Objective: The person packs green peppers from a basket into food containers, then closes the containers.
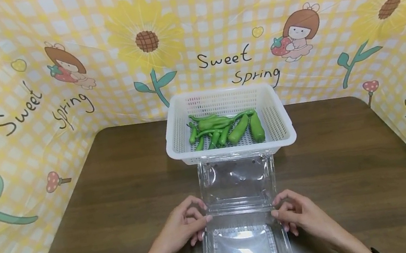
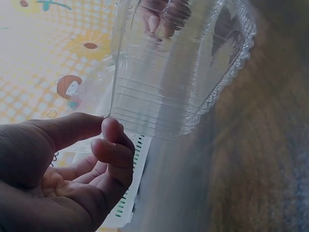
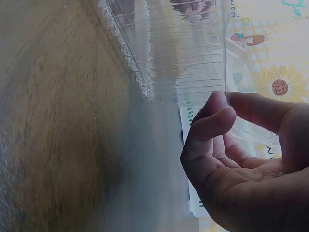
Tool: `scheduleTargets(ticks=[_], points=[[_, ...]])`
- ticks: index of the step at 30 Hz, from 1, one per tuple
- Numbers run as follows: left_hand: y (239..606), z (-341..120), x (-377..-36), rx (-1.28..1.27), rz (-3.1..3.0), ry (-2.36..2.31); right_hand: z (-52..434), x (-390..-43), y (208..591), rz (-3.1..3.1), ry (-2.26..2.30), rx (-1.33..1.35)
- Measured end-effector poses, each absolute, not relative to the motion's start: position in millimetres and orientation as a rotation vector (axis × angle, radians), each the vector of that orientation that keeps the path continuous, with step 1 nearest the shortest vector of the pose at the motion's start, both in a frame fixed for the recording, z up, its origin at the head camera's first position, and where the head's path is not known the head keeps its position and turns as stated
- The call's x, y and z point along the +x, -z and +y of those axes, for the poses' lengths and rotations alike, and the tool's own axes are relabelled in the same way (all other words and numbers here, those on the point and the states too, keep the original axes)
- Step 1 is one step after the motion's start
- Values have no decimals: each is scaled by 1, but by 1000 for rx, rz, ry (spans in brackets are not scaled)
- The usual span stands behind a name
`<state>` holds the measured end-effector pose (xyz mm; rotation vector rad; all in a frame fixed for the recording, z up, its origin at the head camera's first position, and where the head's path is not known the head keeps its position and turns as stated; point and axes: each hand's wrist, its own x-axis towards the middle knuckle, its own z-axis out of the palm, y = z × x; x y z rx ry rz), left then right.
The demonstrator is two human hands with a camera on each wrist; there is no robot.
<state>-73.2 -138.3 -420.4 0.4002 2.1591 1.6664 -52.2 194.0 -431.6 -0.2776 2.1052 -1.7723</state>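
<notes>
An open clear plastic clamshell box lies in front of me in the head view, its base [image 1: 247, 249] toward me and its lid [image 1: 238, 179] folded back to the far side. My left hand [image 1: 182, 226] pinches the box's left edge near the hinge between thumb and fingers. On the opposite edge, at about the same height, my right hand [image 1: 297, 212] pinches the rim likewise. Both wrist views show the thumb and fingertips meeting at a corner of the ribbed plastic wall [image 2: 159, 96]. The box holds nothing.
Beyond the lid stands a white perforated basket [image 1: 231, 151] with several green peppers [image 1: 240, 130] inside. The lid's far edge overlaps the basket's front in the head view. A yellow checked cloth [image 1: 185, 22] walls in the brown wooden table [image 1: 127, 179] at the back and sides.
</notes>
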Motion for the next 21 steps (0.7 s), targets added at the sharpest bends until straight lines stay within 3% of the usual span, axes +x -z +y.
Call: scheduleTargets(ticks=[21], points=[[420, -137, -72, 294, 2267, -1649, 184, -58, 434, 2322, 1770, -449]])
